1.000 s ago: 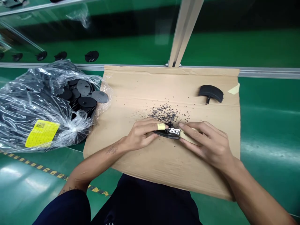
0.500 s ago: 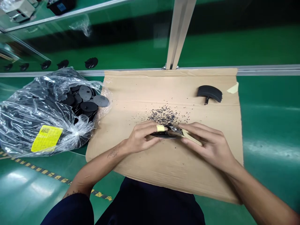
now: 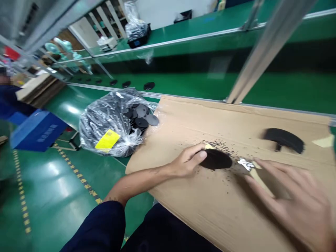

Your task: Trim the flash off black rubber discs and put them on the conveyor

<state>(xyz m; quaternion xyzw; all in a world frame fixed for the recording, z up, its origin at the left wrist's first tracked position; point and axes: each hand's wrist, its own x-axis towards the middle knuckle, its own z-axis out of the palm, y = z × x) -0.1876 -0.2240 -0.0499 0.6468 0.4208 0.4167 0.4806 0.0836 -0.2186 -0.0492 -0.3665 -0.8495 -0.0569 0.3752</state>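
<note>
Pinched between thumb and fingers, a black round disc [image 3: 216, 159] is in my left hand [image 3: 189, 161], its flat face turned toward me. A strip of yellow tape shows on one of that hand's fingers. My right hand [image 3: 291, 196] grips pliers-like nippers [image 3: 262, 182] with pale yellow handles; their metal jaws [image 3: 246, 163] are smeared by motion and sit apart from the disc, to its right. Small black scraps [image 3: 220, 143] lie scattered behind and around the disc on a cardboard sheet [image 3: 178, 126].
A curved black part [image 3: 285, 138] rests on the cardboard at the right. Left of the sheet, a clear plastic bag [image 3: 105, 119] holds several black discs. More black discs [image 3: 149, 86] line the shelf behind. A metal post [image 3: 262, 59] rises at the back. A person [image 3: 10, 94] stands far left near a blue bin [image 3: 38, 131].
The view has swung left and up. The nippers have moved away from the disc to the right, and my left hand has tilted the disc so its flat face shows.
</note>
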